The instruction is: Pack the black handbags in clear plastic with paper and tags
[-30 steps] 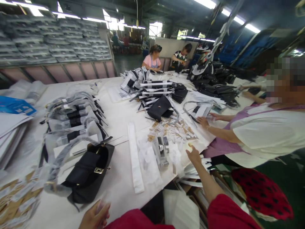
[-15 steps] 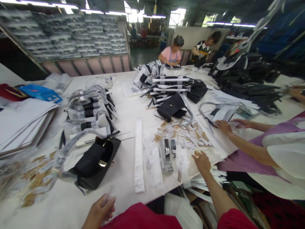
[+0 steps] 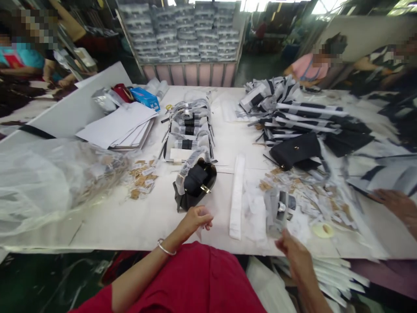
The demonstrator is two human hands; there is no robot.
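Observation:
My left hand (image 3: 197, 218) is closed in a pinch, with a bit of clear plastic showing below the fingers. Just beyond it sits a black handbag (image 3: 192, 184), its top gaping, with a gold clasp and a plastic-wrapped handle. My right hand (image 3: 295, 252), slightly blurred, is pinched at the near end of the grey tape dispenser (image 3: 272, 215). A clear strip (image 3: 286, 213), seemingly tape, runs from the dispenser to those fingers. To the right of the dispenser lies a pale yellow tape roll (image 3: 323, 230). Left of it are a long white strip (image 3: 237, 198) and thin white sheets (image 3: 256, 213).
Wrapped handbags (image 3: 189, 126) stand in a row behind. Tags (image 3: 143, 178) lie at left, beside a plastic sheet (image 3: 48, 178) and white boards (image 3: 120, 126). Another black bag (image 3: 296, 150) and a bag pile (image 3: 302, 115) are at right. A co-worker's hand (image 3: 395, 204) rests at far right.
The view has swung left. My right hand has moved from beside the tape roll to the dispenser, and a clear strip now shows there. My left hand is now closer to the black handbag.

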